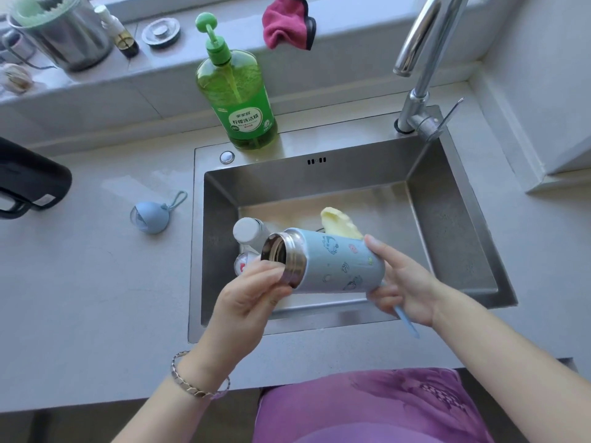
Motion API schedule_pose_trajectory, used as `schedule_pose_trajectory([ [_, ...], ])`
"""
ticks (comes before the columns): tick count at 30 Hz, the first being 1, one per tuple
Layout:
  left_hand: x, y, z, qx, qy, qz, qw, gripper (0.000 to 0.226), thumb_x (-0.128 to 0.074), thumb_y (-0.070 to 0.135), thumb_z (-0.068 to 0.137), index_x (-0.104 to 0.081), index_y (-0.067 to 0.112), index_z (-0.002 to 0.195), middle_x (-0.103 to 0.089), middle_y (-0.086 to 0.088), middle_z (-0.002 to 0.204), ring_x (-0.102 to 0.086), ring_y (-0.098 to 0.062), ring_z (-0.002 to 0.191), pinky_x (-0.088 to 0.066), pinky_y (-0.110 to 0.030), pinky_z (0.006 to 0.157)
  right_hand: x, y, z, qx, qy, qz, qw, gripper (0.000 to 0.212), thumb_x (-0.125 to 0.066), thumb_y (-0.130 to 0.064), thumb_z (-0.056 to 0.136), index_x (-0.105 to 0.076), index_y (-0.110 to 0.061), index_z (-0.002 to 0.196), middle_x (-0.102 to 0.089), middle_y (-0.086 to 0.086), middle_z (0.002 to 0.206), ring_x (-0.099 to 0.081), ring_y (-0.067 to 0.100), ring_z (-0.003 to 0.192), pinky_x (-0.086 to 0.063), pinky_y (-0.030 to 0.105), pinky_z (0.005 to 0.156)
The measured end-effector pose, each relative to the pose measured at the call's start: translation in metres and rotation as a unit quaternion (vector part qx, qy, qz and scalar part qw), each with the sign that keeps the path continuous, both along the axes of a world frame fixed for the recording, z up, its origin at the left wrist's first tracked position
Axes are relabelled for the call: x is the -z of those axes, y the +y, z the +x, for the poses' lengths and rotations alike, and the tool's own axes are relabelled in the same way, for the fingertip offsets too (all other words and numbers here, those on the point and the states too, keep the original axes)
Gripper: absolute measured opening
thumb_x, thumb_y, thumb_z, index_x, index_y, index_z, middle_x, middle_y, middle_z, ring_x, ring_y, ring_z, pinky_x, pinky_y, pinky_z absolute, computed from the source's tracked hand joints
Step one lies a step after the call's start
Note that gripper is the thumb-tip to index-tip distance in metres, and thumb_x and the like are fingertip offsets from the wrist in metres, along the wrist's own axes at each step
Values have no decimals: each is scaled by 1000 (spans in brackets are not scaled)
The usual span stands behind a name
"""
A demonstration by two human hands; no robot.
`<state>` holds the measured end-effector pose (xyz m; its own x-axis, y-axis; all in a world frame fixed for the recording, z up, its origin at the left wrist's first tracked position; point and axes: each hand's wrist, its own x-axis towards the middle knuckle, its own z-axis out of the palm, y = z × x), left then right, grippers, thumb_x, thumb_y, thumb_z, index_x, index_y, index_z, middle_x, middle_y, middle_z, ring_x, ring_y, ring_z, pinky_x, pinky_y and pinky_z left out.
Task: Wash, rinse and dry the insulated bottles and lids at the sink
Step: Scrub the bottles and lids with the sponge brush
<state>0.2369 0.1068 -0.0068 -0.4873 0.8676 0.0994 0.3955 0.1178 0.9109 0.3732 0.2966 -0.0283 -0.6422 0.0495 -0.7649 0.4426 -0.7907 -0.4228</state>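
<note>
Blue bottle (339, 263) held on its side above the sink (447, 219), open mouth facing left. Probably tipped to drain it or check inside. Left hand (246, 298) grips the steel neck. Right hand (403, 282) grips the base, with a thin blue handle (406, 319) tucked under the palm, likely for scrubbing. Blue lid (152, 217) lies apart on the table (96, 282). 1 white bottle (248, 230) waits in the sink.

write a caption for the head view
Open blue bottle held sideways over the sink by left hand and right hand, blue lid on the counter
</note>
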Motion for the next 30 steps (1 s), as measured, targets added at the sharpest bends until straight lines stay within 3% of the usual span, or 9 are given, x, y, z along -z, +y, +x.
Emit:
schedule_pose_trajectory([
  [4, -17, 2, -9, -7, -150, -107, 983, 36, -66, 45, 75, -71, 18, 97, -69, 5, 106, -54, -14, 119, -40, -30, 101, 6, -2, 2, 71, 33, 86, 993, 43, -70, -45, 66, -55, -20, 97, -50, -4, 66, -20, 2, 33, -17, 11, 29],
  [8, -27, 13, -8, -154, -456, -224, 847, 44, -63, 45, 76, -67, 12, 105, -67, -9, 98, -67, -23, 88, -54, -40, 85, -6, -4, 4, 64, 61, 278, 957, 54, -74, -33, 60, -53, -30, 110, -56, -6, 72, -34, 1, 38, -27, 13, 36],
  [11, -21, 16, -5, -242, -521, -159, 803, 33, -50, 25, 94, -61, 0, 112, -57, -19, 107, -66, -31, 90, -59, -39, 76, -16, -3, 7, -12, 34, 450, 892, 51, -79, -27, 72, -54, -32, 117, -60, -15, 102, -54, -10, 82, -39, 9, 67],
  [14, -15, 16, 1, -279, -409, -109, 862, 23, -49, 16, 94, -67, 3, 96, -67, -20, 107, -66, -27, 95, -58, -27, 76, -19, 0, 15, -110, -63, 641, 757, 32, -49, -29, 94, -59, -27, 124, -63, -1, 111, -56, 15, 103, -40, 26, 79],
  [17, -16, 18, 11, -266, -285, -75, 918, 21, -53, 16, 91, -72, 19, 81, -73, -5, 88, -68, -17, 91, -56, -22, 79, -21, -26, 15, -171, -28, 720, 672, 39, -40, -17, 94, -56, -29, 127, -64, 8, 83, -59, 34, 80, -45, 40, 65],
  [20, -16, 14, 18, -257, -260, -48, 929, 24, -56, 22, 85, -75, 24, 71, -73, 1, 78, -68, -14, 83, -55, -23, 78, -29, -52, 15, -164, 91, 722, 666, 39, -36, -28, 89, -57, -30, 122, -46, -5, 62, -54, 27, 58, -43, 35, 48],
  [24, -18, 9, 20, -261, -246, -26, 933, 21, -56, 28, 79, -75, 26, 71, -73, -5, 82, -67, -17, 85, -55, -26, 81, -11, -22, 17, -134, -43, 733, 666, 33, -41, -25, 95, -61, -29, 121, -64, 6, 80, -61, 36, 75, -46, 42, 59],
  [26, -15, 7, 19, -251, -223, -31, 941, 20, -58, 33, 78, -73, 22, 71, -68, -17, 82, -63, -23, 84, -55, -36, 85, -19, -35, 13, -139, -8, 762, 633, 32, -43, -25, 94, -63, -24, 119, -63, 3, 76, -61, 30, 69, -44, 37, 53],
  [30, -10, 4, 14, -231, -183, -32, 955, 33, -64, 43, 84, -69, 12, 73, -62, -18, 76, -57, -23, 80, -52, -44, 81, -33, -47, 7, -135, 75, 729, 666, 30, -47, -27, 91, -67, -21, 112, -65, -2, 71, -57, 17, 63, -42, 32, 56],
])
